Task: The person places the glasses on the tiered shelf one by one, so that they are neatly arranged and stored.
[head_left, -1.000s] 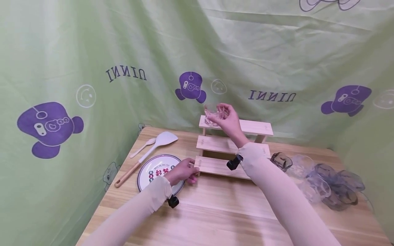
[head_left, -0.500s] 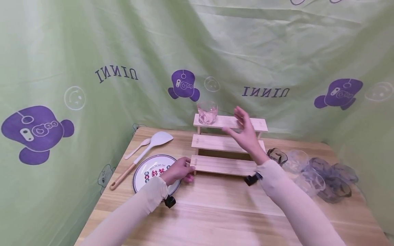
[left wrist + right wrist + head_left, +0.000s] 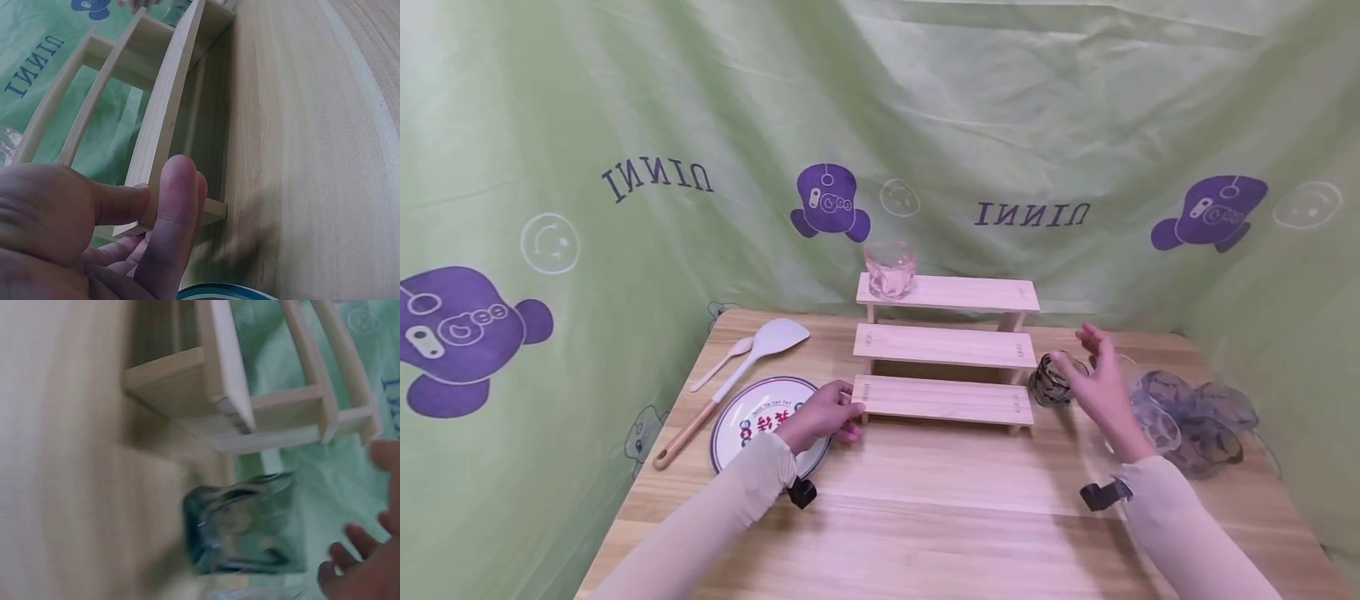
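A three-tier wooden stand (image 3: 943, 346) stands at mid-table. My left hand (image 3: 822, 414) pinches the left end of its lowest shelf; in the left wrist view the thumb and fingers of that hand (image 3: 125, 231) lie on either side of the board (image 3: 164, 112). On the left of the top shelf stands a clear glass (image 3: 890, 271). My right hand (image 3: 1101, 392) is empty, fingers spread, beside a dark glass (image 3: 1049, 382) at the stand's right end. The right wrist view shows the dark glass (image 3: 247, 526) untouched, with the hand (image 3: 369, 550) to its right.
Several clear and dark glasses (image 3: 1206, 425) cluster at the right of the table. To the left lie a white plate (image 3: 752, 408) partly under my left forearm, a white spatula with a wooden handle (image 3: 778, 336) and a small spoon (image 3: 721, 367). A green curtain (image 3: 1000, 125) hangs behind.
My right hand has let go of the clear glass on the top shelf and moved right and down to the dark glass. My left hand has stayed at the stand's lowest shelf.
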Tool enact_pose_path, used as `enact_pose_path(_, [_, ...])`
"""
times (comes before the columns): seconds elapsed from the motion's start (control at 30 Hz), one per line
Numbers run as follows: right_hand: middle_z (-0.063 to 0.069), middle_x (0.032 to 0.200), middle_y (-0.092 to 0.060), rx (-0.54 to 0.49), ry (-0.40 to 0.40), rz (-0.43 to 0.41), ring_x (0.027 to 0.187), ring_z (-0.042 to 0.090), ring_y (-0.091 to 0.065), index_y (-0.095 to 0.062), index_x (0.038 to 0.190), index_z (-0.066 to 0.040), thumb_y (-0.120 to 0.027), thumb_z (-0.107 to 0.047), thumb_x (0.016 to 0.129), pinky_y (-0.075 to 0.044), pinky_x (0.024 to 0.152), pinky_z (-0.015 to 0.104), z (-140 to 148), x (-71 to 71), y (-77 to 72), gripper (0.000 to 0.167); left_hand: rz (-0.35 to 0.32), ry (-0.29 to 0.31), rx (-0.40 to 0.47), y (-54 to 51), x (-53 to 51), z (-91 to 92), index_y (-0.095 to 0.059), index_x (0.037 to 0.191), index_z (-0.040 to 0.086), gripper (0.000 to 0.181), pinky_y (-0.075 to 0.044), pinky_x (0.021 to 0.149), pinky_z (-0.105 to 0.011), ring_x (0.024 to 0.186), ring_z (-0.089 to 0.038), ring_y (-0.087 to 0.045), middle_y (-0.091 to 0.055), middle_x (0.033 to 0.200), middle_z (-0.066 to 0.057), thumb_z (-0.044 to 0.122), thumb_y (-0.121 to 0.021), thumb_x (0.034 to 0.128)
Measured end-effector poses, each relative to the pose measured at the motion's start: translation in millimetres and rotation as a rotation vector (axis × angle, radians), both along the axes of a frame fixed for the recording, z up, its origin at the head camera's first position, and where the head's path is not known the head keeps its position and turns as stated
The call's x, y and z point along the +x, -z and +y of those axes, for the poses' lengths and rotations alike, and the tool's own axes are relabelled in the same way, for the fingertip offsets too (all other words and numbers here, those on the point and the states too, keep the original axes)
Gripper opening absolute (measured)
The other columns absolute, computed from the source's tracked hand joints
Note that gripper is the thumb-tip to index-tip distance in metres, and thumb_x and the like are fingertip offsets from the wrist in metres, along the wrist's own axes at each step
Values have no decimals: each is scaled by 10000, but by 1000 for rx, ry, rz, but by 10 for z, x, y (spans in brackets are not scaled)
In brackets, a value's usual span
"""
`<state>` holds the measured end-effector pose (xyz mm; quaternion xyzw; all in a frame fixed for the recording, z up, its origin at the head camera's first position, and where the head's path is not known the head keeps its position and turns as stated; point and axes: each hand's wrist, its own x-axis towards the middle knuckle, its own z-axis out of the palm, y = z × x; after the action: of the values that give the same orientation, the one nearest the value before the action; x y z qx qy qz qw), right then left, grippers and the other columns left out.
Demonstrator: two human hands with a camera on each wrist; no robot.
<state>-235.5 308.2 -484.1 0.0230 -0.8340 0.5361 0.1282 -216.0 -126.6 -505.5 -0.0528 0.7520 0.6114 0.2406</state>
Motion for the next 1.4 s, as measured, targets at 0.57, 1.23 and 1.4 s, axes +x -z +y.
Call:
enact_pose_path(0.57, [342, 1576, -204, 160, -56, -93, 1378, 581, -262, -97, 1612, -53, -795, -179, 900, -217, 1116, 745, -1, 228, 275, 1005, 8, -10, 1, -6, -9, -18, -412, 1382, -76, 457, -646, 663, -391, 701, -250, -673, -593, 1058, -250, 13, -625, 987])
enact_pose_path(1.23, [252, 1615, -222, -178, 80, -202, 1464, 419, -244, -12, 1631, -127, -838, -152, 860, -173, 1239, 456, -54, 263, 648, 1130, 7, -17, 1, -7, 10, -24, -412, 1389, -81, 479, -647, 682, -397, 710, -255, -679, -592, 1067, -250, 9, -639, 977])
enact_pose_path(1.4, [254, 1603, -256, -180, 121, -232, 1443, 437, -282, -117, 1625, -112, -862, -149, 831, -220, 1224, 488, -29, 265, 689, 1090, 2, -15, 2, -1, 11, -9, -413, 1389, -81, 476, -647, 682, -395, 724, -269, -682, -588, 1069, -253, 7, -636, 978])
